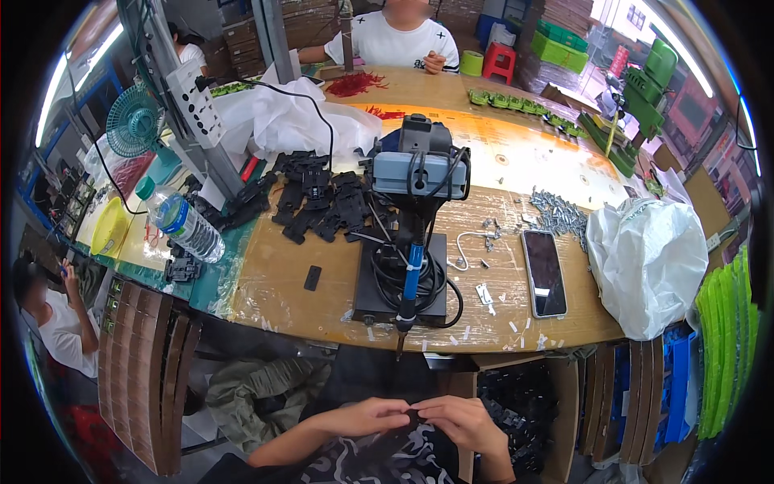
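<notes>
My left hand [364, 419] and my right hand [466, 423] meet above my lap, below the table's near edge. Their fingertips pinch a small dark piece [414, 415] between them; most of it is covered by the fingers, so its kind cannot be made out. To the right of my right hand, an open cardboard box holds many small black plastic parts [516, 411]. Straight ahead of my hands, a blue-handled soldering iron [414, 270] hangs tip down from a black stand at the table edge.
On the table [266, 278] lie a heap of black plastic parts [318, 194], a phone [545, 274], loose screws [558, 214] and a white plastic bag [645, 266]. A water bottle [184, 222] stands left. Another person [395, 44] sits opposite. A green press [645, 97] stands far right.
</notes>
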`<action>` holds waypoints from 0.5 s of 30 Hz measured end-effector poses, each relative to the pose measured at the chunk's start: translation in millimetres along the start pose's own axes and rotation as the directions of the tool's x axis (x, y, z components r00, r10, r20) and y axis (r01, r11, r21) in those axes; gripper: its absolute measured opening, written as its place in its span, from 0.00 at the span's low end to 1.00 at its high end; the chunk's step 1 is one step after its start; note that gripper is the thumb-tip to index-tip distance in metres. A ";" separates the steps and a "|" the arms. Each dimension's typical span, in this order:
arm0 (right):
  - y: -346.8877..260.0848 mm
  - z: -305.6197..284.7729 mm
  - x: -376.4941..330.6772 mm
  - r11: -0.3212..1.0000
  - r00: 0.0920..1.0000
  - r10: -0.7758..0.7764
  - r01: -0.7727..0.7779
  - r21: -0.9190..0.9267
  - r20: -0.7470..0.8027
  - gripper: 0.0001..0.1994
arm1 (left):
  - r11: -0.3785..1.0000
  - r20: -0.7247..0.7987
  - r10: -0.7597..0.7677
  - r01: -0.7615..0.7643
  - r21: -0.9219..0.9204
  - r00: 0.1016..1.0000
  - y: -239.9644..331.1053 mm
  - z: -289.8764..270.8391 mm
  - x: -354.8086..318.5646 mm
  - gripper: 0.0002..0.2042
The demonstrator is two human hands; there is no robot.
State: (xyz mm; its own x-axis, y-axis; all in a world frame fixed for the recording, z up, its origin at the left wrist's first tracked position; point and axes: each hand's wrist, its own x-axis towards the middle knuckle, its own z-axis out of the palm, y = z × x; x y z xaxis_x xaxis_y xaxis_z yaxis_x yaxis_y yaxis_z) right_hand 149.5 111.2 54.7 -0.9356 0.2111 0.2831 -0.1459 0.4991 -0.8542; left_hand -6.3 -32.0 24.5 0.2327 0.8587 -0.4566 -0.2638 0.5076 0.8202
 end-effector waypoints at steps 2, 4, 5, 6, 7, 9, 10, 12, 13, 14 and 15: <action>6.6 7.0 -2.1 1.000 1.000 -0.018 0.018 0.021 -0.025 0.07 | 0.973 -0.011 -0.027 0.024 -0.232 1.000 -13.4 4.7 7.5 0.16; 14.3 12.3 -6.3 0.999 0.999 -0.006 0.008 0.032 -0.039 0.10 | 0.835 -0.077 -0.053 0.001 -0.550 0.996 -15.4 10.5 10.4 0.18; 16.9 14.6 -7.6 0.999 0.999 -0.002 0.004 0.040 -0.043 0.11 | 0.805 -0.053 -0.046 0.006 -0.593 0.998 -14.6 11.0 10.0 0.19; 17.8 15.4 -8.5 0.999 0.998 0.005 -0.002 0.050 -0.055 0.10 | 0.774 -0.029 -0.039 0.012 -0.633 0.999 -11.7 11.2 9.5 0.20; 18.5 16.2 -8.8 0.998 0.998 0.011 -0.007 0.060 -0.066 0.10 | 0.741 -0.007 -0.031 0.018 -0.671 1.000 -10.4 11.5 9.2 0.21; 19.6 19.9 -6.3 0.994 0.992 0.062 -0.052 0.092 -0.108 0.08 | 0.783 -0.109 -0.002 -0.066 -0.618 0.994 -22.9 7.6 14.9 0.18; 19.8 23.0 -2.4 0.989 0.984 0.107 -0.091 0.114 -0.140 0.08 | 0.802 -0.162 0.014 -0.107 -0.588 0.987 -28.0 5.5 16.9 0.17; 26.8 32.2 0.6 0.983 0.965 0.157 -0.132 0.129 -0.208 0.06 | 0.865 -0.297 0.104 -0.234 -0.444 0.949 -29.6 3.3 18.4 0.13; 26.8 37.3 1.9 0.918 0.923 0.328 -0.262 0.299 -0.200 0.06 | 0.885 -0.354 0.153 -0.287 -0.365 0.923 -29.3 2.3 19.6 0.11; 26.3 42.8 3.9 0.806 0.858 0.488 -0.373 0.459 -0.161 0.07 | 0.925 -0.461 0.188 -0.314 -0.213 0.867 -22.6 2.7 19.5 0.07; 26.4 48.1 1.2 0.647 0.767 0.635 -0.466 0.604 -0.089 0.07 | 0.930 -0.517 0.217 -0.337 -0.148 0.828 -22.2 2.6 20.4 0.07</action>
State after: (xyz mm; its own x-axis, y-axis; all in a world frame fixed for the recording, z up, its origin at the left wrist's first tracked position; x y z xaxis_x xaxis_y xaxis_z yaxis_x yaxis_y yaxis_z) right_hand 129.1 84.2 11.6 -0.7821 0.5535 -0.2864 0.1470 -0.2828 -0.9479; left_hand 6.7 -25.9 -2.1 -0.3490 0.8575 -0.3779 -0.4626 0.1931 0.8653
